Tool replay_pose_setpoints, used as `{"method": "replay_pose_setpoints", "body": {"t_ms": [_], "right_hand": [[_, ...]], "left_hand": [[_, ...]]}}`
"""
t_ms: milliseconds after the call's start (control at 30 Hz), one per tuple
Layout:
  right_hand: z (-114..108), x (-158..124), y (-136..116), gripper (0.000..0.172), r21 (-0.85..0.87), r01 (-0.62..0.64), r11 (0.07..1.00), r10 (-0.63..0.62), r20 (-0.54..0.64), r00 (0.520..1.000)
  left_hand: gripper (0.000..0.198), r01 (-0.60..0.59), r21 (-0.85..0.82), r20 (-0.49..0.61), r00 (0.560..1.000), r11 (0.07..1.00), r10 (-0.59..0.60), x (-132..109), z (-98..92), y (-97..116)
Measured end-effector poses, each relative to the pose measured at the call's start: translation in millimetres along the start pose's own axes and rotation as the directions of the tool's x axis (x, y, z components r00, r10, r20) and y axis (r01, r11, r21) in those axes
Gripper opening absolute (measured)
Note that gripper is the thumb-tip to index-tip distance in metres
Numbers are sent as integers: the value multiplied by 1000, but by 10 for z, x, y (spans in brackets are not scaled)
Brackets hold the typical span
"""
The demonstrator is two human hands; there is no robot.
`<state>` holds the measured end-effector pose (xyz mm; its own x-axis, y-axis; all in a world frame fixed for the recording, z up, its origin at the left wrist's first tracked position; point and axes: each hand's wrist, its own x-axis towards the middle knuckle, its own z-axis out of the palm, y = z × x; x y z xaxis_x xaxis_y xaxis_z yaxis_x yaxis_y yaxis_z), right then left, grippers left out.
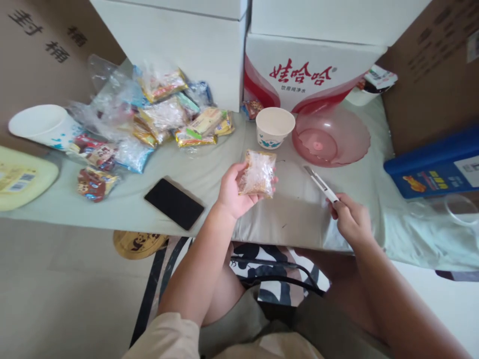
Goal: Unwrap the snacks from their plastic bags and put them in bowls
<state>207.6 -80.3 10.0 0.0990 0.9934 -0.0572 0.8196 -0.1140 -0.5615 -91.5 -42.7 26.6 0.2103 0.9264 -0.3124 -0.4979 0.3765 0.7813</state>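
Two grips are closed: the left hand point(232, 193) is clamped around a clear-fronted packet point(257, 173), apparently a snack, and the right hand point(351, 218) is clamped on a white utility knife point(322, 185). The packet is held above the cloth-covered surface point(295, 217), on the near side of an upright paper cup point(275, 124). Beside the cup sits a pink translucent bowl point(339, 127); leftward lie a black smartphone point(174, 203) and heaped snack packs point(166, 114)

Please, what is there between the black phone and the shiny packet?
In the head view, next to the phone there is bare pale cloth, then the left grip, which holds the packet.
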Motion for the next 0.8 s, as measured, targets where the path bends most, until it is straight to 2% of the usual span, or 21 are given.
{"method": "replay_pose_setpoints", "body": {"t_ms": [33, 100, 167, 233, 333, 400, 433, 500, 567, 600, 667, 733, 800], "right_hand": [[-34, -32, -91, 33, 58, 14, 998, -13, -25, 1000], [-78, -73, -285, 35, 126, 74, 989, -64, -83, 994], [-74, -90, -449, 40, 192, 130, 973, -113, -96, 989], [-22, -92, -532, 43, 207, 177, 962, -168, -60, 984], [97, -63, -445, 46, 168, 258, 952, -275, 93, 957], [159, -3, -281, 45, 85, 274, 958, -285, 167, 944], [179, 40, -189, 44, 25, 262, 965, -262, 165, 951], [195, 136, -28, 43, -105, 223, 969, -216, 73, 974], [188, 210, 68, 45, -181, 215, 960, -231, -71, 970], [181, 229, 86, 48, -181, 249, 951, -273, -124, 954], [164, 226, 76, 55, -115, 385, 916, -399, -160, 903], [153, 190, 33, 54, -5, 535, 845, -530, -148, 835], [144, 155, 1, 38, 67, 596, 801, -580, -163, 798]], "left_hand": [[45, 24, -20, 23, 999, 1000, -23, 23, 69, -52], [43, -10, 21, -24, 1000, 1000, 10, 112, 185, -184], [41, -116, 140, -115, 984, 983, 133, 234, 286, -333], [41, -219, 254, -159, 951, 942, 264, 352, 364, -449], [39, -307, 357, -170, 907, 882, 385, 494, 393, -478], [35, -321, 414, -182, 888, 852, 423, 565, 354, -428], [33, -311, 435, -187, 887, 845, 422, 593, 330, -406], [33, -274, 446, -189, 902, 852, 389, 626, 308, -410], [49, -238, 434, -147, 933, 869, 329, 620, 354, -495], [58, -226, 432, -99, 950, 873, 295, 602, 404, -559], [70, -225, 439, 38, 972, 870, 232, 547, 534, -694], [64, -249, 465, 172, 967, 850, 189, 492, 659, -791], [51, -271, 509, 229, 958, 817, 176, 464, 735, -829]]}}
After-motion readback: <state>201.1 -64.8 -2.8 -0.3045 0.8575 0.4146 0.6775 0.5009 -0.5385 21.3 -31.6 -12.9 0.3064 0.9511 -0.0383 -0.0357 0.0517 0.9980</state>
